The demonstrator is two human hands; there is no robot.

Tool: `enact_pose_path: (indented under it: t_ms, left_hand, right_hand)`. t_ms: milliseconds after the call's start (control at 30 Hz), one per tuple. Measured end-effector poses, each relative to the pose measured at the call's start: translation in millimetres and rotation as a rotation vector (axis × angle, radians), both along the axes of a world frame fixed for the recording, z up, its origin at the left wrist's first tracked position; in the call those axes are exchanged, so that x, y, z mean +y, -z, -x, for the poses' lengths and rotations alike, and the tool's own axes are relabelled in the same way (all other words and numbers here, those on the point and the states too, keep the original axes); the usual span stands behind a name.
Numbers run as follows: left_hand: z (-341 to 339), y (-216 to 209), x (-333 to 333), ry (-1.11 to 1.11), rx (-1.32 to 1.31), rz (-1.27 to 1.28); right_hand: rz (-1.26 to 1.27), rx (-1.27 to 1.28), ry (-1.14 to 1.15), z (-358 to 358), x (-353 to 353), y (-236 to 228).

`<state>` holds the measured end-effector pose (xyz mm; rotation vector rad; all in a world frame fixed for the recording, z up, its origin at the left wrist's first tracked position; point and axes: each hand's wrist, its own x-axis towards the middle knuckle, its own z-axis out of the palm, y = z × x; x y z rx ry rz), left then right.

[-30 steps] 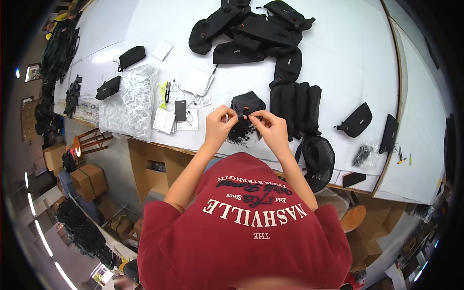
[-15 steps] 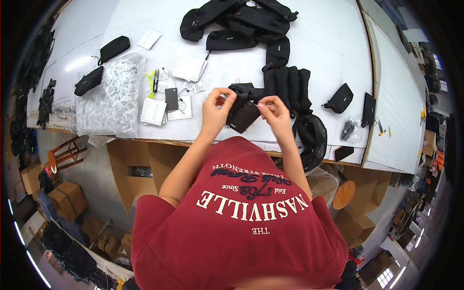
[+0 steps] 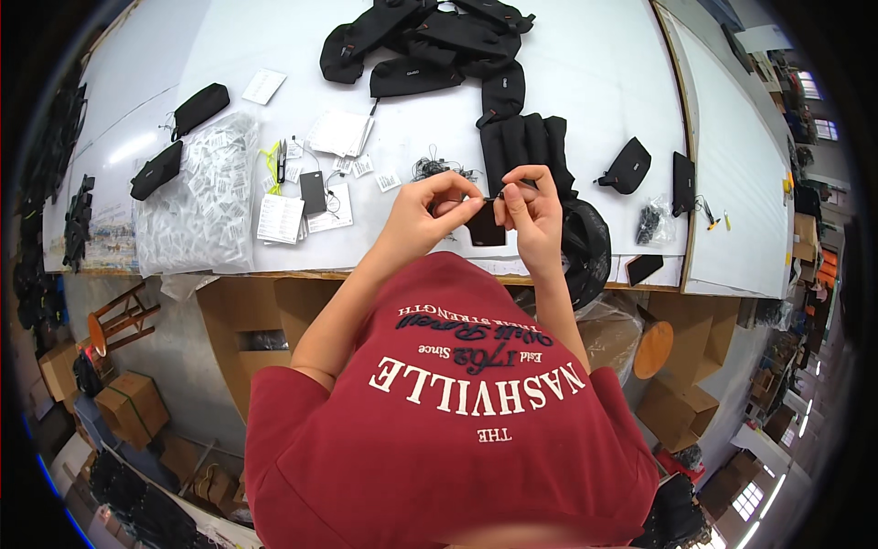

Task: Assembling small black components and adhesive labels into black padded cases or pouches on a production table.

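Observation:
Between my two hands hangs a small dark rectangular hang tag (image 3: 487, 227), its glossy face tilted toward me. My left hand (image 3: 433, 212) is closed in a pinch at its upper left corner. On the other side, my right hand (image 3: 532, 212) pinches at the top of the tag, thumb against bent forefinger. Any thin cord between the fingertips is too small to make out clearly. Just beyond the left fingers lies a tangle of black cords (image 3: 443, 165) on the white table. Several black rolled pouches (image 3: 523, 151) lie side by side past my right hand.
A heap of black pouches (image 3: 439, 41) lies farther back. At left are a clear plastic bag of small white packets (image 3: 203, 197), white cards (image 3: 279, 220), a black card (image 3: 314, 192) and scissors (image 3: 282, 160). At right lie a black mesh bundle (image 3: 585, 252), a phone (image 3: 645, 268) and another pouch (image 3: 626, 166).
My hands have come closer together and the dark tag now hangs more upright between them. The cord tangle beyond shows more plainly. The whole view has shifted slightly.

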<state>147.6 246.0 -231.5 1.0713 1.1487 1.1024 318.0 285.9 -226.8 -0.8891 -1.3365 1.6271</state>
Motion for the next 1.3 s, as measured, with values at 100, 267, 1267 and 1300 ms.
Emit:
enact_pose_path:
  t_ms: [100, 267, 1267, 1300]
  left_hand:
    - [-3.5, -11.6, -4.9, 0.002, 0.015, -0.027]
    - [-5.1, -20.0, -7.8, -0.004, 0.108, -0.112]
    - [-46.0, -33.3, -52.8, 0.691, 0.266, -0.461]
    - [-45.0, -37.7, -52.7, 0.752, 0.284, -0.408]
  right_hand:
    - [-0.062, 0.008, -0.007, 4.0, -4.6, -9.8]
    - [-0.117, -0.011, -0.06, 1.4, -4.3, -13.5]
    - [-0.339, -1.122, -1.059, -5.7, -6.0, 28.5]
    - [-0.296, -1.113, -1.007, -7.4, -7.3, 29.4]
